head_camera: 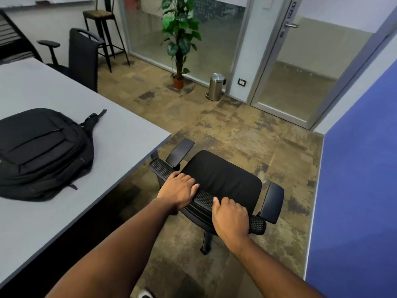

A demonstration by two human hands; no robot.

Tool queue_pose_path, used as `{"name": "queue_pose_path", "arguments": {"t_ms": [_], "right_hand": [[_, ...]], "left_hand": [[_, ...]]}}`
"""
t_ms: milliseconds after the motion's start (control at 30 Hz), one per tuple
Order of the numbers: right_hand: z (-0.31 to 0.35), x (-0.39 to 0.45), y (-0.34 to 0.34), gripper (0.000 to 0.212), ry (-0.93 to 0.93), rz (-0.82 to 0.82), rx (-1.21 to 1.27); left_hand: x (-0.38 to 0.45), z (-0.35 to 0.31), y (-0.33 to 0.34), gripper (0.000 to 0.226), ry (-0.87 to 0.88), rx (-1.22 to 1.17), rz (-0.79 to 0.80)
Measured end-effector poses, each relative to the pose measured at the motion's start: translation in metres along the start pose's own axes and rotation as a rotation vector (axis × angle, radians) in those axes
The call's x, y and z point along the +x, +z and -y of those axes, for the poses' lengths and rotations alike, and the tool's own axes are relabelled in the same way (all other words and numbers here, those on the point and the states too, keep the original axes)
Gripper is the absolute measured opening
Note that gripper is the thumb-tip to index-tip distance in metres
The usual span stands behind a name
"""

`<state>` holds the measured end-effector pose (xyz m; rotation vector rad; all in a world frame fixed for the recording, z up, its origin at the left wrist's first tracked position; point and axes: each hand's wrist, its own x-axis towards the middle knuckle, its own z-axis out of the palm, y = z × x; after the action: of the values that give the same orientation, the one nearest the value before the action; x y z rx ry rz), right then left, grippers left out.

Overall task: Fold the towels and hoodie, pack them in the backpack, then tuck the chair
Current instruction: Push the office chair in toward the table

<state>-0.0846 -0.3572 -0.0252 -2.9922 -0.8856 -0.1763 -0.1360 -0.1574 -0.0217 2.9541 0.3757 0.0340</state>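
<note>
Office floor of mottled brown carpet fills the middle of the view, with a grey table point(53, 117) at the left and a blue wall at the right. One black backpack point(40, 153) lies flat on the table, zipped, its left side cut off by the frame edge; no towels or hoodie can be seen, and its contents are hidden. One black office chair point(223, 177) stands on the floor just off the table's corner, not under it. Its base is mostly hidden beneath the seat; only one leg and caster show. Two hands hold the top of the backrest: the left hand point(177, 191) and the right hand point(231, 218), each with fingers curled over the mesh rim. Farther back stand a second office chair point(83, 59), partly hidden by the table, one tall stool point(102, 29), one potted plant point(179, 39), and one steel bin point(216, 87).
</note>
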Motion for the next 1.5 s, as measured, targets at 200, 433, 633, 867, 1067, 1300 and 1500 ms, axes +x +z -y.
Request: {"name": "queue_pose_path", "arguments": {"t_ms": [200, 433, 633, 867, 1067, 1300, 1500], "right_hand": [[0.006, -0.031, -0.003, 0.056, -0.093, 0.017, 0.039], [0.002, -0.069, -0.007, 0.056, -0.188, 0.034, 0.077], [0.006, -0.102, -0.011, 0.058, -0.242, 0.038, 0.090], [0.026, -0.140, -0.019, 0.054, -0.282, 0.063, 0.090], [0.046, -0.171, -0.027, 0.058, -0.342, 0.088, 0.094], [0.067, -0.201, -0.034, 0.073, -0.421, 0.028, 0.112], [0.081, -0.214, -0.036, 0.073, -0.503, 0.000, 0.117]], "left_hand": [[-0.038, -0.003, 0.000, 0.055, -0.052, -0.016, 0.006], [-0.088, -0.018, 0.003, 0.058, -0.111, -0.022, -0.016], [-0.135, -0.026, 0.004, 0.059, -0.145, -0.013, -0.044], [-0.188, -0.023, 0.001, 0.061, -0.188, -0.030, -0.037], [-0.237, -0.017, -0.003, 0.059, -0.244, -0.042, -0.067], [-0.293, -0.015, -0.005, 0.055, -0.334, -0.078, -0.081], [-0.330, -0.017, -0.006, 0.054, -0.425, -0.060, -0.118]]}}
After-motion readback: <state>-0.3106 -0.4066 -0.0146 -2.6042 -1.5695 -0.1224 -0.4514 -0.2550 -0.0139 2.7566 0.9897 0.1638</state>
